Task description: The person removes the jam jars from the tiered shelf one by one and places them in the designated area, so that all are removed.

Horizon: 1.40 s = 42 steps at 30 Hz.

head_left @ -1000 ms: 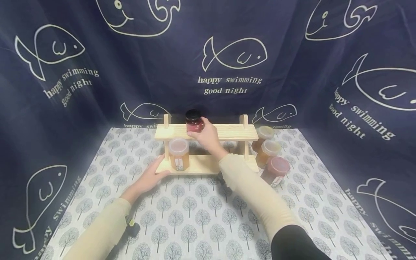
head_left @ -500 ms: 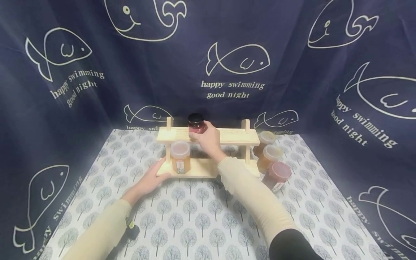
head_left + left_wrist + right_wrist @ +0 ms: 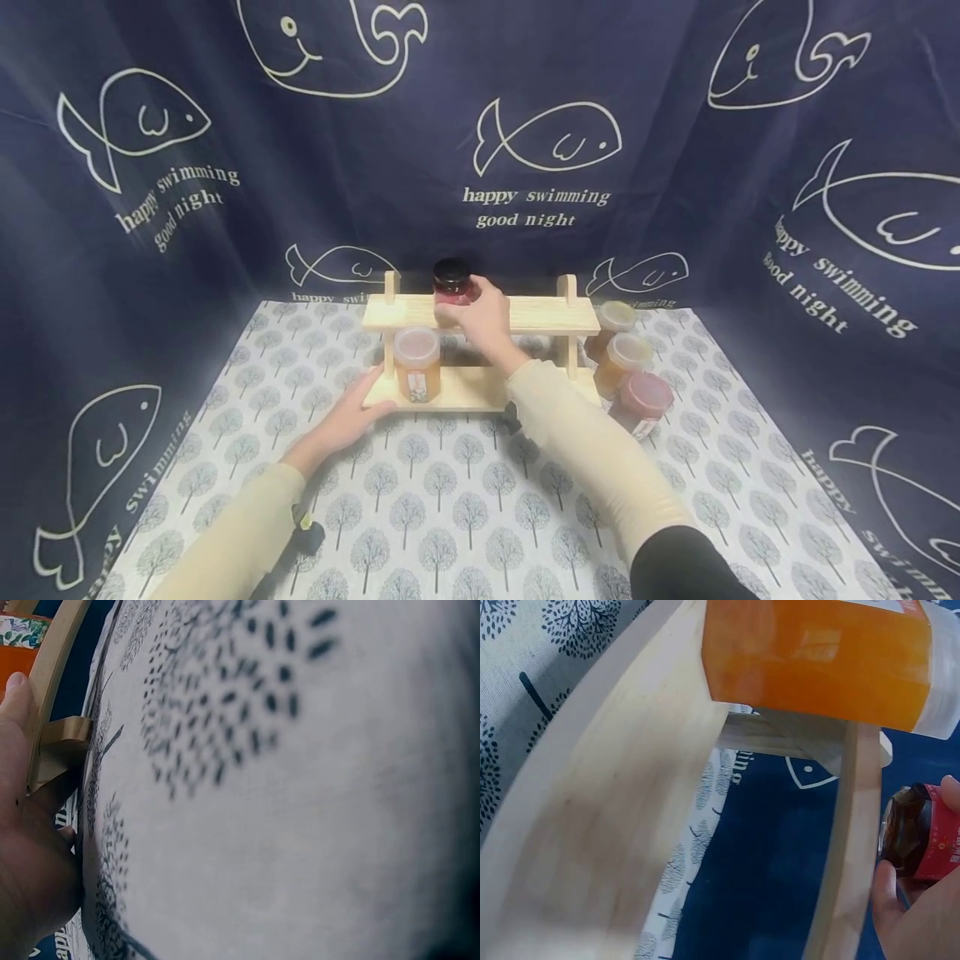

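Observation:
A two-tier wooden rack [image 3: 472, 388] stands on the tree-print cloth. My left hand [image 3: 347, 421] grips the left end of its lower board, thumb along the front edge; the other fingertips are mostly hidden. My right hand [image 3: 483, 317] holds a small jar [image 3: 452, 287] with a black lid at the upper board, left of its middle. Its red label [image 3: 943, 832] shows in the right wrist view. Whether the jar's base touches the board I cannot tell. An orange-filled jar [image 3: 417, 367] with a translucent lid stands upright on the lower board's left part, close to my left hand.
Right of the rack, two amber jars [image 3: 628, 358] [image 3: 613, 323] and a reddish jar [image 3: 645, 400] stand in a row on the cloth [image 3: 465, 500]. A dark blue fish-print curtain [image 3: 540, 167] hangs close behind the rack and along both sides.
The head view has shifted slightly. Both hands keep their holds, and the black-lidded jar stays at nearly the same place at the upper board.

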Each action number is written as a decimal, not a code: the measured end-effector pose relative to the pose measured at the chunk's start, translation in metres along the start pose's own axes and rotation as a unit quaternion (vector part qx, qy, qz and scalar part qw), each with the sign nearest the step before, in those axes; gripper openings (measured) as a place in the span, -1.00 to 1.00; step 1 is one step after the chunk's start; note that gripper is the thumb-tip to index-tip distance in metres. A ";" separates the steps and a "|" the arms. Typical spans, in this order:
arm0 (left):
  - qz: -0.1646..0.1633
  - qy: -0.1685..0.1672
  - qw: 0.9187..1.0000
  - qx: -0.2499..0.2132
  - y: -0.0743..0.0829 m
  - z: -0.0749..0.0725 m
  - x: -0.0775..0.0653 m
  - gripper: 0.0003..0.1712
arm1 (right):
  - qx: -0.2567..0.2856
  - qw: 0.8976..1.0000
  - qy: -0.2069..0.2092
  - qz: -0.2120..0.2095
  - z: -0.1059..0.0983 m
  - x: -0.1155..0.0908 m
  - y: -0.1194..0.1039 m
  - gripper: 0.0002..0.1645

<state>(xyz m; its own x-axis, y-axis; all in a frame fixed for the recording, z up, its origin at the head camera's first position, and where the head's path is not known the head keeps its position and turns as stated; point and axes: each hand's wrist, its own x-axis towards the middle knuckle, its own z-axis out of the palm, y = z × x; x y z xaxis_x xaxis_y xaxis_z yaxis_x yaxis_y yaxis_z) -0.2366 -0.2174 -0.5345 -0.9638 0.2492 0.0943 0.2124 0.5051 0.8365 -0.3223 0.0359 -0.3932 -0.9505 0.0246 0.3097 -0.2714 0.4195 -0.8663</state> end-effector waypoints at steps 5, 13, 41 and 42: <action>-0.007 -0.003 1.000 -0.008 0.001 0.000 -0.001 -0.06 | 0.007 1.000 -0.005 -0.006 -0.010 -0.002 -0.006 -0.24; -0.005 -0.005 1.000 -0.001 -0.001 0.001 0.000 -0.05 | 0.004 1.000 -0.010 -0.013 -0.026 -0.002 -0.007 -0.27; 0.001 -0.010 1.000 0.012 0.003 -0.004 -0.001 -0.04 | -0.035 0.999 0.024 0.002 -0.104 -0.017 0.004 -0.37; 0.003 -0.011 1.000 0.009 0.003 -0.003 0.000 -0.04 | -0.038 0.999 0.025 0.004 -0.109 -0.017 0.006 -0.37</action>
<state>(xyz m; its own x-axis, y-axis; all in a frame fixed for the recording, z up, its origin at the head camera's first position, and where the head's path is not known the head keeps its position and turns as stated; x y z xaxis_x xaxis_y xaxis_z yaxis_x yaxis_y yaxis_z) -0.2361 -0.2187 -0.5305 -0.9588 0.2701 0.0878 0.2215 0.5174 0.8266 -0.2910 0.1366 -0.3610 -0.9437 0.0723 0.3228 -0.2493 0.4861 -0.8376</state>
